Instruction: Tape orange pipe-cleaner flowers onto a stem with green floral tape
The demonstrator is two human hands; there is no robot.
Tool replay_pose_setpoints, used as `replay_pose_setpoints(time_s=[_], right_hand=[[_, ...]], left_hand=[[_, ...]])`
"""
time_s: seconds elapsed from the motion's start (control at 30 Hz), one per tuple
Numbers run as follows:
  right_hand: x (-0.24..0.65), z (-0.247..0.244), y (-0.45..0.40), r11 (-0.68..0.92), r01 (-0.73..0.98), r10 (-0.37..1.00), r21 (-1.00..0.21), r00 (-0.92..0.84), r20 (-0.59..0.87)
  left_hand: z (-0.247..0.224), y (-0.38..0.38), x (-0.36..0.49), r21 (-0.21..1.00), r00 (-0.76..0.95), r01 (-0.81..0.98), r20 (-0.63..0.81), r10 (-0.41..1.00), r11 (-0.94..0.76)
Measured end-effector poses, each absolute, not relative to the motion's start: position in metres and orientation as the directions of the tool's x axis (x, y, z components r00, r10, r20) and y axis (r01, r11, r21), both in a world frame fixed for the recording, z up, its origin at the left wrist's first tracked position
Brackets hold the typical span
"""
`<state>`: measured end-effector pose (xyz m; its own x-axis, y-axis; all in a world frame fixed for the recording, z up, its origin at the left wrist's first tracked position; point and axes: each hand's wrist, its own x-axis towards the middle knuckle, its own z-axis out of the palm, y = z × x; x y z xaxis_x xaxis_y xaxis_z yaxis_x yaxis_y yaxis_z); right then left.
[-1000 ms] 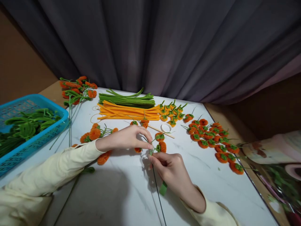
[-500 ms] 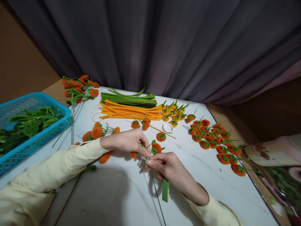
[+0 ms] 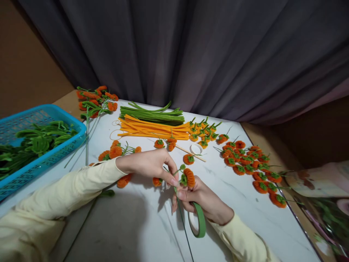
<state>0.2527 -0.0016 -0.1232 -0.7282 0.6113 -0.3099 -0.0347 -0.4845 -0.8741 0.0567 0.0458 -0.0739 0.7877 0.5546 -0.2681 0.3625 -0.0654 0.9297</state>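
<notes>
My left hand [image 3: 160,168] pinches the top of a thin dark green stem wire [image 3: 183,220] between thumb and fingers. Just below, my right hand [image 3: 200,198] is closed on the same wire, fingertips nearly touching the left ones. An orange pipe-cleaner pumpkin [image 3: 189,177] with a green top stands at the wire's upper end, above my right thumb. A roll of green floral tape [image 3: 201,222] hangs beneath my right fingers, its hole facing left. Small parts between the fingertips are hidden.
A blue basket [image 3: 81,133] of green fuzzy leaves stands left. Green pipe cleaners [image 3: 152,115], orange pipe cleaners [image 3: 152,128] and small yellow-orange pumpkins [image 3: 203,142] lie at the back. Several orange pumpkins [image 3: 240,170] cluster right; finished stems [image 3: 92,103] lie back left. A white ring [image 3: 196,149] sits mid-table.
My right hand has turned, so the tape roll now shows its hole. The pumpkin on the wire has tilted and shifted slightly right. The whole view has moved a little.
</notes>
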Motion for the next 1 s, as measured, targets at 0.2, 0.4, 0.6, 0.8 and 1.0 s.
replay_pose_setpoints(time_s=[0.2,0.4,0.6,0.8,1.0], right_hand=[[0.250,-0.134,-0.003,-0.658,-0.139,0.513,-0.741,-0.802,-0.305],[0.252,-0.147,-0.011,-0.696,-0.168,0.524,-0.698,-0.783,-0.334],[0.248,-0.148,-0.008,-0.580,-0.190,0.623,-0.792,-0.730,-0.281],[0.246,-0.152,-0.009,-0.507,-0.197,0.677,-0.839,-0.693,-0.246],[0.244,-0.150,-0.009,-0.467,-0.111,0.667,-0.877,-0.695,-0.267]], left_hand=[[-0.072,0.037,0.063,0.959,0.817,0.268,-0.179,0.548,-0.087],[-0.075,0.033,0.068,0.940,0.811,0.266,-0.100,0.576,-0.212],[-0.055,0.030,0.047,0.755,0.701,0.530,-0.134,0.701,-0.385],[-0.020,0.034,-0.019,0.409,0.431,0.846,-0.151,0.889,-0.341],[-0.039,0.052,-0.057,0.317,0.339,0.918,-0.310,0.888,-0.239]])
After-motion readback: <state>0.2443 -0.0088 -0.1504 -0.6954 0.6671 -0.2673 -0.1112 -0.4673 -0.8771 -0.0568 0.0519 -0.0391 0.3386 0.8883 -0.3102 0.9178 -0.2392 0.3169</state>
